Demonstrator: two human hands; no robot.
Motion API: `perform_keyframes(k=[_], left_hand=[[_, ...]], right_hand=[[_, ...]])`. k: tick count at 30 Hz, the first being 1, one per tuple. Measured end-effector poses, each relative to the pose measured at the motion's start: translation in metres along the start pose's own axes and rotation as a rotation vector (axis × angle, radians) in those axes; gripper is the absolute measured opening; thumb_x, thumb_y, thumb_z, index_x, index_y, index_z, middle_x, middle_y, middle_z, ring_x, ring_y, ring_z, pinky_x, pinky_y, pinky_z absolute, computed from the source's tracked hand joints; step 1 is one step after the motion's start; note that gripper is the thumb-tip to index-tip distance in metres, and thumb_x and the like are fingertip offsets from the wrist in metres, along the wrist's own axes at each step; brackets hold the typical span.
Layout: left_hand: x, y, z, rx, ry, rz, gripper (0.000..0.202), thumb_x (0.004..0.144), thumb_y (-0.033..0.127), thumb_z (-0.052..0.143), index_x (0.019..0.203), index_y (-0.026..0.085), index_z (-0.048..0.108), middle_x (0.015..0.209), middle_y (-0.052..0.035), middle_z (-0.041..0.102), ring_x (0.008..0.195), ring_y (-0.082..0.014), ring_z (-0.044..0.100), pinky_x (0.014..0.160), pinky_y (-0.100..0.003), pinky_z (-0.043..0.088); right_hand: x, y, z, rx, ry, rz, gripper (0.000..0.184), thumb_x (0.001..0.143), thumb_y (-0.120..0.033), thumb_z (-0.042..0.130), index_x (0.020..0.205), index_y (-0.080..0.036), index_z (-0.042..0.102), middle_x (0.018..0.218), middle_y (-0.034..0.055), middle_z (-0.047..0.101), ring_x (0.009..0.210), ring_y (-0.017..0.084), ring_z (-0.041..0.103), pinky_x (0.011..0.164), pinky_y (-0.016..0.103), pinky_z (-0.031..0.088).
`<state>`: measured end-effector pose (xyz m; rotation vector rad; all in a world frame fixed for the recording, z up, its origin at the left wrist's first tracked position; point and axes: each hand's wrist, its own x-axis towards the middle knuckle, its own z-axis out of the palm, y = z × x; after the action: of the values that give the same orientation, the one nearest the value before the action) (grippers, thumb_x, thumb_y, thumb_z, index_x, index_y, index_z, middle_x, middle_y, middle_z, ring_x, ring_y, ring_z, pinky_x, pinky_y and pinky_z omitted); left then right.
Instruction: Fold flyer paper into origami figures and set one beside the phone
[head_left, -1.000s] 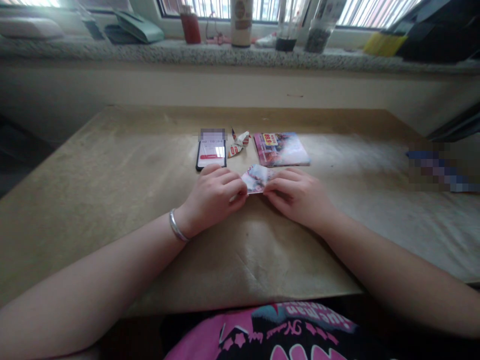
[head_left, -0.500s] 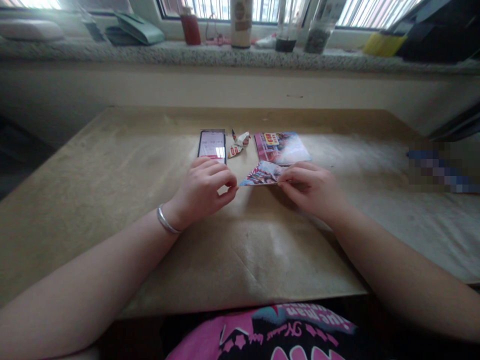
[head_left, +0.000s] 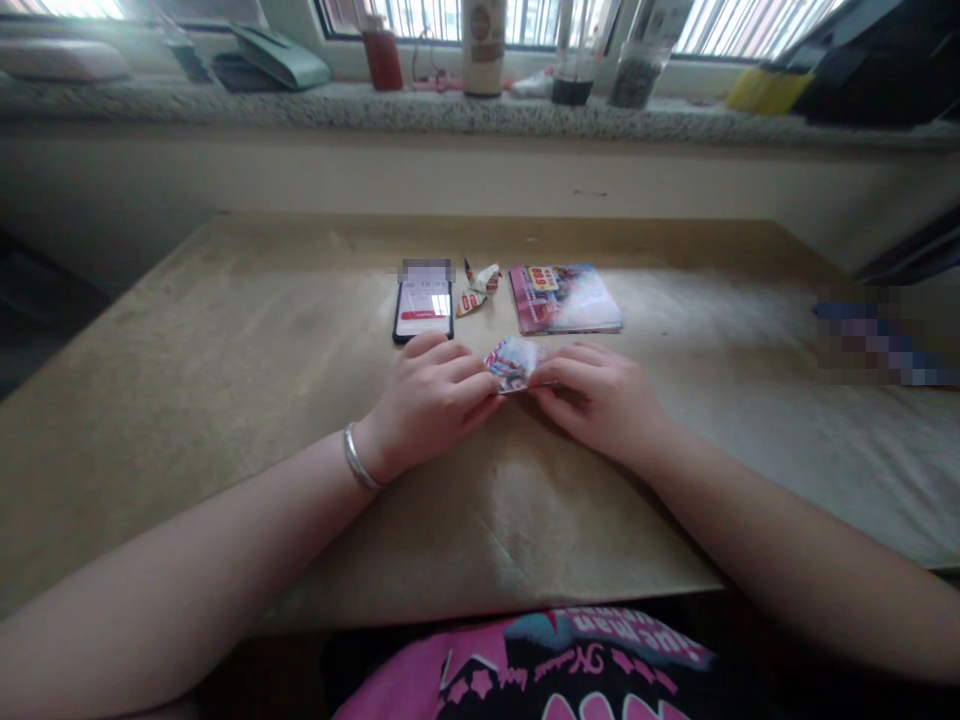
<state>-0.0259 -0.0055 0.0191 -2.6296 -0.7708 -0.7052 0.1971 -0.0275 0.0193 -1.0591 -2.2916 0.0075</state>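
Between both hands is a folded piece of printed paper [head_left: 512, 362], colourful on the side that shows. My left hand [head_left: 442, 395], with a silver bangle at the wrist, is closed on its left end. The right end is pinched between thumb and fingers of my right hand [head_left: 592, 393], which partly covers it. Just beyond my left hand lies a phone [head_left: 424, 302] with a lit screen. Beside the phone sits a small folded paper figure [head_left: 478, 288], white with red print. A stack of printed paper squares [head_left: 566, 298] lies beyond my right hand.
The table [head_left: 187, 400] has a tan cover and meets a wall at the back. Above it, a stone windowsill [head_left: 337, 108] holds a red bottle [head_left: 381, 55], a pale bottle [head_left: 482, 50], a green case [head_left: 281, 57] and other containers. A blurred-out object [head_left: 885, 340] lies at the right.
The paper has come nearer to me, off the stack's front edge. My left hand has moved right and now grips its left end; more of the phone shows.
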Motion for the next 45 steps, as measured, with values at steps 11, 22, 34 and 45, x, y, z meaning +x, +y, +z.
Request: perform_keyframes(k=[11, 22, 34, 45], left_hand=[[0.003, 0.004, 0.001, -0.033, -0.022, -0.001, 0.025, 0.093, 0.028, 0.047, 0.074, 0.019, 0.062, 0.076, -0.0012, 0.065, 0.070, -0.0146, 0.054, 0.073, -0.031, 0.038], [0.001, -0.005, 0.001, -0.113, -0.053, -0.015, 0.024, 0.092, 0.026, 0.047, 0.075, 0.019, 0.064, 0.075, -0.0017, 0.065, 0.069, -0.0141, 0.055, 0.072, -0.030, 0.039], [-0.004, -0.016, -0.002, -0.100, 0.016, 0.026, 0.022, 0.091, 0.026, 0.050, 0.073, 0.020, 0.062, 0.074, 0.0001, 0.064, 0.067, -0.0130, 0.053, 0.071, -0.029, 0.039], [-0.003, -0.017, -0.004, 0.095, 0.029, 0.177, 0.023, 0.091, 0.028, 0.050, 0.071, 0.021, 0.061, 0.069, 0.0014, 0.063, 0.064, -0.0133, 0.053, 0.068, -0.030, 0.039]], right_hand=[[0.004, -0.006, 0.003, -0.118, 0.043, 0.034, 0.008, 0.076, -0.018, 0.057, 0.070, -0.022, 0.061, 0.072, 0.0014, 0.066, 0.073, 0.018, 0.058, 0.079, 0.033, 0.043], [0.000, 0.012, -0.005, 0.066, 0.019, 0.026, 0.012, 0.070, -0.011, 0.056, 0.071, -0.021, 0.060, 0.078, 0.0030, 0.066, 0.078, 0.019, 0.057, 0.074, 0.033, 0.045], [0.001, 0.029, -0.017, 0.130, 0.074, 0.040, 0.012, 0.071, -0.011, 0.055, 0.069, -0.022, 0.057, 0.071, 0.0013, 0.064, 0.074, 0.018, 0.058, 0.075, 0.034, 0.045], [-0.006, 0.039, -0.018, 0.214, 0.028, 0.284, 0.008, 0.078, -0.019, 0.054, 0.075, -0.021, 0.061, 0.060, -0.0017, 0.057, 0.051, 0.011, 0.045, 0.049, 0.024, 0.036]])
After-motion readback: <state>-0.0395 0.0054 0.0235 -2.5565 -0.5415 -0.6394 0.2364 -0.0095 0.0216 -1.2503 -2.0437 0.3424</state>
